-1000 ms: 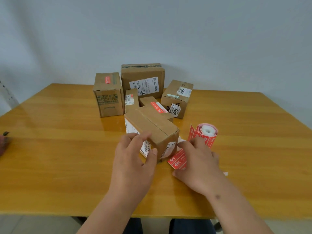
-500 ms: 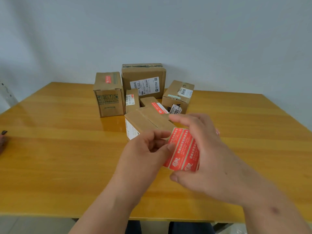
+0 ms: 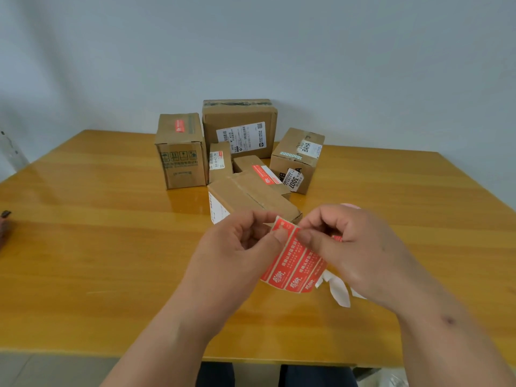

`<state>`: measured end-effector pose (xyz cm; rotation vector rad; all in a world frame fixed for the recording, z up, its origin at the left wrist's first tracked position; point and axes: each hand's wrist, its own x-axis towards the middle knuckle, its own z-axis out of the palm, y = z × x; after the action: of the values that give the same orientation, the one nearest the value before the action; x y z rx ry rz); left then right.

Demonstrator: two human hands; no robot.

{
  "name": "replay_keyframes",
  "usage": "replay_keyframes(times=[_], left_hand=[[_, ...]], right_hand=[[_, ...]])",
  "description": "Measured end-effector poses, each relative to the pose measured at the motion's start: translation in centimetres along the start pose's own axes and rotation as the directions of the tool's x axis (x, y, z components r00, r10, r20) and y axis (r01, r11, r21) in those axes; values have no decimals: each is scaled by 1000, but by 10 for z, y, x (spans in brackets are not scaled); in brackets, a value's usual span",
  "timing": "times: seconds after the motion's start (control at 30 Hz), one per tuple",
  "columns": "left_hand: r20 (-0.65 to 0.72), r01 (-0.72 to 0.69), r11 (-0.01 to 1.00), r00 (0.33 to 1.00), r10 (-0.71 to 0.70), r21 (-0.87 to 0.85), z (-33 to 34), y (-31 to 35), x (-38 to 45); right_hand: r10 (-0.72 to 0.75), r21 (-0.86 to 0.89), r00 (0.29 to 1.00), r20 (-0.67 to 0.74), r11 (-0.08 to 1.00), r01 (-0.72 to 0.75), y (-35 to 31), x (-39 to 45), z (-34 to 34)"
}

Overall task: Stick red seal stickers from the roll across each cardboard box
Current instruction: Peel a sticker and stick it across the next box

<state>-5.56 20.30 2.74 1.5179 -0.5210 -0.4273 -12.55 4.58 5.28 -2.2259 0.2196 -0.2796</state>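
Both hands lowered w/ red sticker strip (image 3: pixel 293 263), left hand (image 3: pixel 240 247) & right hand (image 3: pixel 343 241) pinching its top edge

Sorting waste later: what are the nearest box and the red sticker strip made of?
Nearest box: brown corrugated cardboard by the look, matte, creased flaps. Red sticker strip: probably glossy printed paper or film, on white backing paper curling below.

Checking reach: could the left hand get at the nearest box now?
Probably not yet: the left hand pinches the sticker strip. The nearest box lies just beyond, unobstructed.
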Motion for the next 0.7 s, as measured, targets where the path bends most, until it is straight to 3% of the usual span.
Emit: replay_keyframes(times=[0.13, 0.4, 0.7], left_hand=[[31, -25, 987, 999, 20, 161, 0, 3, 2], [108, -15, 957, 994, -17, 288, -6, 4, 1], [120, 19, 971, 992, -49, 237, -2, 3, 0]], right_hand=[[-62, -143, 997, 38, 987, 67, -3, -2, 2], [-113, -214, 991, 73, 969, 127, -2, -4, 2], [-154, -232, 983, 99, 957, 174, -2, -6, 1]])
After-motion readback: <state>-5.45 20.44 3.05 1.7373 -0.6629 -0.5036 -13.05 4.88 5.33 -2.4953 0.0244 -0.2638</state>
